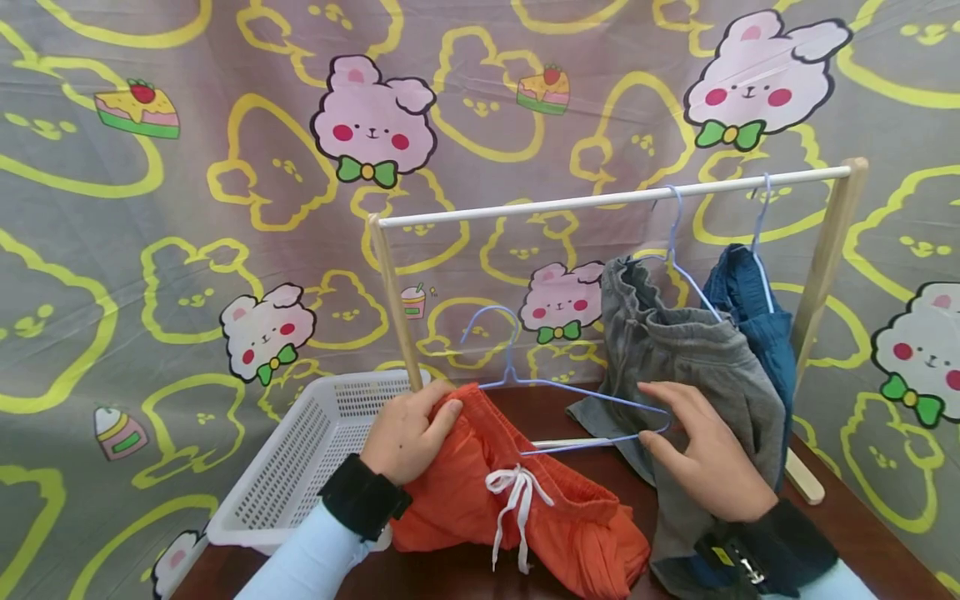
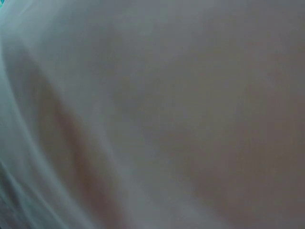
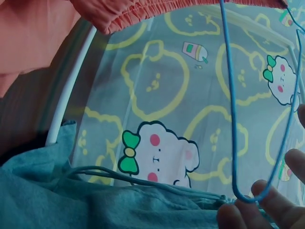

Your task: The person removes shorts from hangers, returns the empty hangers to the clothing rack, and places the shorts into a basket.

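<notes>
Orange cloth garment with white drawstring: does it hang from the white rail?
No, the left hand holds the garment, its thin blue hanger unhooked below the rail.

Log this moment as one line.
left hand: grips orange garment | right hand: touches end of blue hanger | blue hanger: off rack | gray garment, blue garment: hanging on rack

Left hand (image 1: pixel 405 433) in a grip, right hand (image 1: pixel 712 458) in loose pinch

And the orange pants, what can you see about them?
The orange pants, beside a white basket, look like soft, thin cloth, creased. Their gathered waistband slants, higher at the left hand, which grips it. A white drawstring is tied in a bow at the front. One end of a blue hanger goes into the waist.
</notes>
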Demonstrator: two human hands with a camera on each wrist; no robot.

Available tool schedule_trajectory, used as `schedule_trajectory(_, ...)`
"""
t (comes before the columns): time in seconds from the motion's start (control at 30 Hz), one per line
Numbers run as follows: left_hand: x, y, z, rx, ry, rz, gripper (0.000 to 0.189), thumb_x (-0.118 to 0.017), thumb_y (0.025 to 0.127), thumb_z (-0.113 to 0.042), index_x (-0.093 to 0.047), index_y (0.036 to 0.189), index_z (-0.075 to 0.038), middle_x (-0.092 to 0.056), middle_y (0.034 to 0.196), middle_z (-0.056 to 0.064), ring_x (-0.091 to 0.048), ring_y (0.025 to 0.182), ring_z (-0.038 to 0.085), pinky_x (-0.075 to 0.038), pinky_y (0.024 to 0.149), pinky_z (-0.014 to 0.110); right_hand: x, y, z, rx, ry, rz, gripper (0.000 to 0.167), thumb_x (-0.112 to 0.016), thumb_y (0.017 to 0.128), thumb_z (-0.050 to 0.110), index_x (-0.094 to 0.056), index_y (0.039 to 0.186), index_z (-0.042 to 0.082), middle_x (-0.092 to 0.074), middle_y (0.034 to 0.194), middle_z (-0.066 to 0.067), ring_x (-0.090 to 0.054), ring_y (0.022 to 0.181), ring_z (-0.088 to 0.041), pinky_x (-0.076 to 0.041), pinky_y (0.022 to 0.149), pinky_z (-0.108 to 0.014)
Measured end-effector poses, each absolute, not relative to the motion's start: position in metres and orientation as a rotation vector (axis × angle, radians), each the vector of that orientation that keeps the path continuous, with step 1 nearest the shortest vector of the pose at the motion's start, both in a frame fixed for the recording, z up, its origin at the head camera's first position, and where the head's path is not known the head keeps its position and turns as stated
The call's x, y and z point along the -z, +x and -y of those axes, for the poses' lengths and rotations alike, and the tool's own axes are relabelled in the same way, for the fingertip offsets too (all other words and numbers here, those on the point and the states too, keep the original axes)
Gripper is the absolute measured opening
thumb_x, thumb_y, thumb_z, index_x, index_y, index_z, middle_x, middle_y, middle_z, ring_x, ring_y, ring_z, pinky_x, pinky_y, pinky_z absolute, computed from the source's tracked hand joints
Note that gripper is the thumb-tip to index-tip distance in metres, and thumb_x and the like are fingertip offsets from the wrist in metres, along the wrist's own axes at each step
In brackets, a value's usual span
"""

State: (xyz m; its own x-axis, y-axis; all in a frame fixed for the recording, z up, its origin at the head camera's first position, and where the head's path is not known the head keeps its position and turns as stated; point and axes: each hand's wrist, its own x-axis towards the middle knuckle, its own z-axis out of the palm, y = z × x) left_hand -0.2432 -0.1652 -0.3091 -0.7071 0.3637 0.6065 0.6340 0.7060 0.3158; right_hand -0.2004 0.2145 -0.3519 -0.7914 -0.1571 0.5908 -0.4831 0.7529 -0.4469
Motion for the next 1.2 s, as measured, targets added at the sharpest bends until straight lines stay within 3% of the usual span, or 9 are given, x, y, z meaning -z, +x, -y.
schedule_trajectory(0.13,0.309,-0.242,0.163,0.697,-0.762,2.391,0.010,-0.063,0.101,-0.028,-0.067,0.106,-0.020,-0.056,0.072,-0.011,-0.050,0.063,0.009,-0.044,0.058,0.030,0.354,-0.203,-0.212,-0.859,0.491,2.446,0.058,-0.068,0.099,0.025,-0.045,0.150,0.010,-0.048,0.142,-0.014,-0.051,0.118,-0.028,-0.048,0.081,-0.048)
schedule_trajectory(0.4,0.311,-0.242,0.163,0.674,-0.783,2.375,0.009,-0.060,0.103,-0.027,-0.065,0.108,-0.021,-0.054,0.070,-0.012,-0.050,0.062,0.010,-0.043,0.057,0.030,0.355,-0.200,-0.210,-0.981,0.492,2.377,0.043,-0.067,0.099,0.015,-0.054,0.140,0.011,-0.064,0.111,-0.003,-0.061,0.092,-0.014,-0.051,0.070,-0.029)
schedule_trajectory(0.53,0.312,-0.243,0.163,0.677,-0.802,2.365,0.010,-0.059,0.104,-0.026,-0.065,0.109,-0.021,-0.059,0.076,-0.010,-0.054,0.067,0.011,-0.046,0.061,0.031,0.354,-0.197,-0.212,-1.056,0.465,2.354,0.027,-0.062,0.103,0.014,-0.062,0.130,0.011,-0.066,0.098,0.000,-0.061,0.079,-0.008,-0.052,0.063,-0.028)
schedule_trajectory(0.73,0.311,-0.243,0.161,0.718,-0.837,2.379,0.017,-0.056,0.105,-0.027,-0.068,0.113,-0.019,-0.065,0.091,-0.008,-0.060,0.080,0.012,-0.053,0.075,0.037,0.350,-0.192,-0.215,-1.244,0.458,2.326,0.018,-0.053,0.107,0.013,-0.064,0.119,0.005,-0.060,0.083,-0.006,-0.063,0.067,-0.015,-0.055,0.059,-0.032)
schedule_trajectory(0.9,0.310,-0.244,0.162,0.738,-0.851,2.366,0.022,-0.054,0.106,-0.026,-0.071,0.116,-0.016,-0.067,0.104,-0.003,-0.062,0.096,0.015,-0.053,0.090,0.043,0.347,-0.190,-0.216,-1.260,0.424,2.298,0.017,-0.053,0.107,0.012,-0.065,0.116,0.004,-0.060,0.083,-0.007,-0.065,0.066,-0.015,-0.056,0.059,-0.031)
schedule_trajectory(1.2,0.312,-0.247,0.170,0.719,-0.835,2.332,0.019,-0.057,0.105,-0.024,-0.072,0.112,-0.016,-0.058,0.095,-0.005,-0.053,0.090,0.015,-0.048,0.079,0.039,0.346,-0.190,-0.221,-1.235,0.389,2.275,0.019,-0.053,0.107,0.011,-0.066,0.118,0.005,-0.061,0.085,-0.006,-0.064,0.068,-0.015,-0.056,0.060,-0.030)
